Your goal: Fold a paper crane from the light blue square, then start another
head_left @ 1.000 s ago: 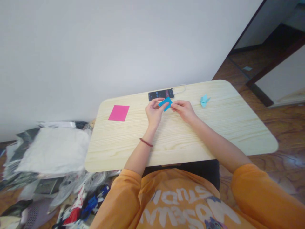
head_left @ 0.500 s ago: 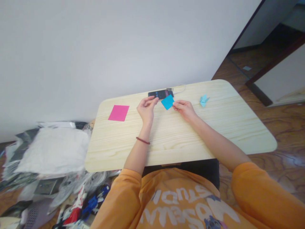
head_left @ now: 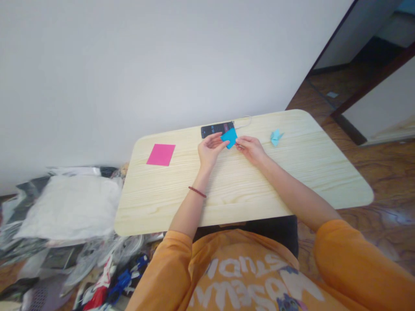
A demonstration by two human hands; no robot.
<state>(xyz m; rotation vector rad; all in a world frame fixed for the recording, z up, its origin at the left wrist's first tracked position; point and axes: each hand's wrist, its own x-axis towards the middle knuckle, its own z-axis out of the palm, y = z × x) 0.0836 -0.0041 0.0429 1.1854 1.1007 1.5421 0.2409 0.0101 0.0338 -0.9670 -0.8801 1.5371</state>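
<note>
A small square of blue paper [head_left: 230,137] is held above the table between both my hands. My right hand [head_left: 250,149] pinches its right corner between thumb and fingertips. From the left side, my left hand [head_left: 212,149] grips the opposite edge, thumb in front and fingers behind. To the left, a pink paper square [head_left: 161,154] lies flat on the table. A light blue folded paper piece [head_left: 276,137] sits to the right of my right hand.
Behind the blue paper, a phone [head_left: 214,128] with a lit screen and a white cable [head_left: 245,122] lies along the back of the pale wooden table [head_left: 155,198], against the wall. Bags and a white cushion-like bundle [head_left: 71,207] are piled on the floor at left.
My left hand has moved right and taken hold of the blue paper's left side. The right hand keeps its pinch in nearly the same place.
</note>
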